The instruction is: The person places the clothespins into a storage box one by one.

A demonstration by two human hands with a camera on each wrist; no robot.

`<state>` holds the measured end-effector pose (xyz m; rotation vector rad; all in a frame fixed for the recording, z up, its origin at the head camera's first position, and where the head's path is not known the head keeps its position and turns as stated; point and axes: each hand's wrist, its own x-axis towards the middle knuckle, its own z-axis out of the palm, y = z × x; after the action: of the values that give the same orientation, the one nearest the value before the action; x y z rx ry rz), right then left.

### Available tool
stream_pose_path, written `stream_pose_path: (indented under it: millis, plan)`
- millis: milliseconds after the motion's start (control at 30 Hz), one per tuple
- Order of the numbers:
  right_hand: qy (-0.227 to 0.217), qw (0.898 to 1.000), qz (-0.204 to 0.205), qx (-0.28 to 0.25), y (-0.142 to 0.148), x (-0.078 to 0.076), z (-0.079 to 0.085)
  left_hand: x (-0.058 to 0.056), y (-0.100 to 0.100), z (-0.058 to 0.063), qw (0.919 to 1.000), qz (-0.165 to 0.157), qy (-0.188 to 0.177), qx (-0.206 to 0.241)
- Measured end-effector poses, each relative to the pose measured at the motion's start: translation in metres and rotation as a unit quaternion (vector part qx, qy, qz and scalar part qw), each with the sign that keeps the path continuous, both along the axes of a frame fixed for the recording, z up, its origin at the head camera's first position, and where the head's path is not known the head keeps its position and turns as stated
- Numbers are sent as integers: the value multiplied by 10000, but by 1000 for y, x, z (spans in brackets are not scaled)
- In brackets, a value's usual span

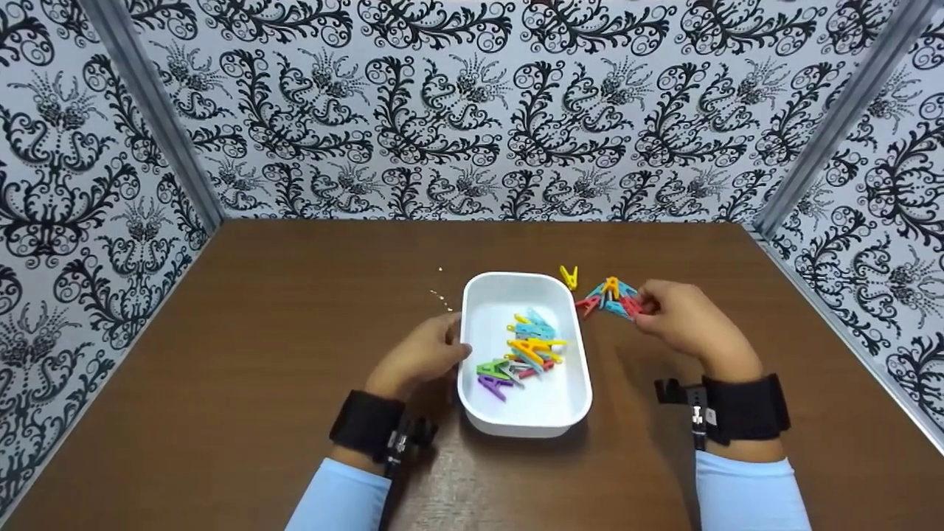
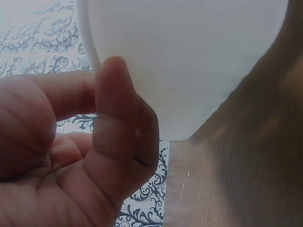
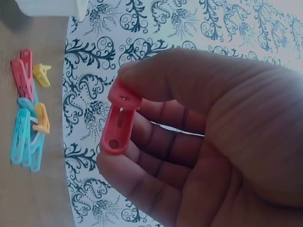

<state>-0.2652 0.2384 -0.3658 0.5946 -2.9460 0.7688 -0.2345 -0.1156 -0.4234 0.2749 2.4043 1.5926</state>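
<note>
A white plastic tub (image 1: 490,299) stands on the table with several clothespins inside, among them a purple clothespin (image 1: 495,385), a green clothespin (image 1: 490,369) and an orange clothespin (image 1: 532,348). My left hand (image 1: 422,355) grips its left side, thumb at the rim and fingers against the outer wall (image 2: 189,61). Right of the tub, my right hand (image 1: 689,321) pinches a red clothespin (image 3: 117,130) between thumb and fingers. Beside that hand lies a small pile: blue clothespins (image 3: 21,137), an orange clothespin (image 3: 41,118) and another red clothespin (image 3: 22,78).
A yellow clothespin (image 1: 568,277) lies alone behind the pile, near the tub's back right corner. Small pale specks (image 1: 441,298) dot the brown table (image 1: 310,295) left of the tub. Patterned walls (image 1: 472,110) enclose the table at the back and both sides.
</note>
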Motion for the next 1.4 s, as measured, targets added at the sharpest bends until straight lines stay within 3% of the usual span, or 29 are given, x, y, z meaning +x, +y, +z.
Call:
stream_pose_path:
  millis: [267,533,833,1033,1400]
  plan:
    - [108,9997,190,-77,-9,5,3,-1,-2,1,9972,-146,550,-480]
    - [220,9990,290,-249,-30,8,12,0,0,3,9983,-24,411,-402]
    - [178,9965,713,-386,-75,8,10,-1,0,-1,9986,26,422,-324]
    - [119,9951,929,-325,-102,8,5,-1,1,-1,9985,22,404,-377]
    - [438,9831,1674,597,-144,9,-23,2,0,-1,9995,-11,330,-20]
